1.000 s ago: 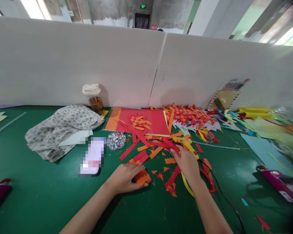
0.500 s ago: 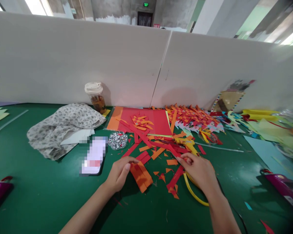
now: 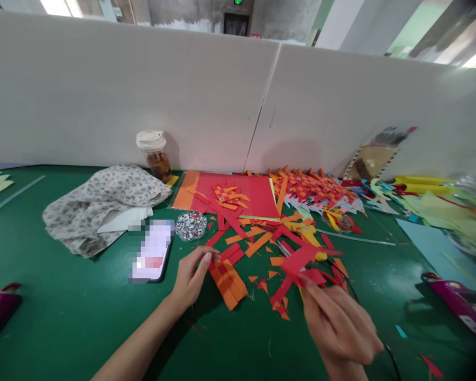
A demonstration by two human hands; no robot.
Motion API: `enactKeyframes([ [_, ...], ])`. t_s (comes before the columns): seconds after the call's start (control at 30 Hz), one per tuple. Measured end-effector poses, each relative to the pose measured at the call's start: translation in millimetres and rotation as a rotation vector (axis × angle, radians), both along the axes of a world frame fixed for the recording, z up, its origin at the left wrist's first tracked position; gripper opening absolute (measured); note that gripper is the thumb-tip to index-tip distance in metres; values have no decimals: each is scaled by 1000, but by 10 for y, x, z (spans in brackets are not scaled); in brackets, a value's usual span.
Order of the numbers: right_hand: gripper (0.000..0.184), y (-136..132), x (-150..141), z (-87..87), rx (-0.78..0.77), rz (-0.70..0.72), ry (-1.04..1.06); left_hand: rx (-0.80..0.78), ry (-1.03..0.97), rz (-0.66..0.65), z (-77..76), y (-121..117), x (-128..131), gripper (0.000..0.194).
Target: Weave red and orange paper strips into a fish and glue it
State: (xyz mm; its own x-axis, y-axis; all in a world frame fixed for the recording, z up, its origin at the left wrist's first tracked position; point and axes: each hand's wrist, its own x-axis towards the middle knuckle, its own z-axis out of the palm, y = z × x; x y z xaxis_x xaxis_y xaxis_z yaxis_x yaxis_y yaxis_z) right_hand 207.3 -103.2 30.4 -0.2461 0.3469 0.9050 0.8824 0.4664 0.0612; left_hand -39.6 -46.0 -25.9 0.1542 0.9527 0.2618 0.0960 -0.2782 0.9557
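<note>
While pinching red strips [image 3: 301,262] in right hand [image 3: 337,323] above table [image 3: 63,317] middle, left hand [image 3: 190,278] narrowly pressing orange bundle [image 3: 228,280]; risking strips slipping loose.

Right hand [image 3: 339,325] raised off the green table [image 3: 63,317], fingertips pinching a red paper piece [image 3: 303,262] by its near edge; piece lifted, blurred. Left hand [image 3: 192,278] rests on the table, fingers touching the left side of an orange paper bundle [image 3: 228,280], well left of the pinch. Loose red and orange strips [image 3: 254,243] lie just beyond the held piece. Yellow scissors [image 3: 307,235] just behind it. Phone [image 3: 153,251] and a dish of googly eyes [image 3: 190,226] beyond the left hand.
</note>
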Motion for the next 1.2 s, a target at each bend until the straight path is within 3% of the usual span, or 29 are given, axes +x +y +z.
enactKeyframes([
  [0.17,18,101,-247,-144,-286,59,-254,6,-78,-154,-7,19,-35,32],
  [0.23,19,166,-310,-229,-380,68,-321,-43,-48,-184,-2,22,-22,31],
  [0.47,24,234,-376,-317,-503,58,-408,-144,185,-88,15,24,104,23],
  [0.6,23,236,-327,-334,-538,-31,-346,-172,126,-31,27,56,98,22],
  [0.73,25,243,-139,-434,-576,-283,-158,-308,-98,52,14,99,61,26],
  [0.83,31,226,37,-532,-624,-434,-128,-362,-157,75,13,123,48,30],
  [1.0,27,186,188,-649,-648,-403,-160,-362,-155,74,15,129,50,31],
  [1.2,27,222,192,-666,-669,-334,-84,-360,-151,70,22,122,69,31],
])
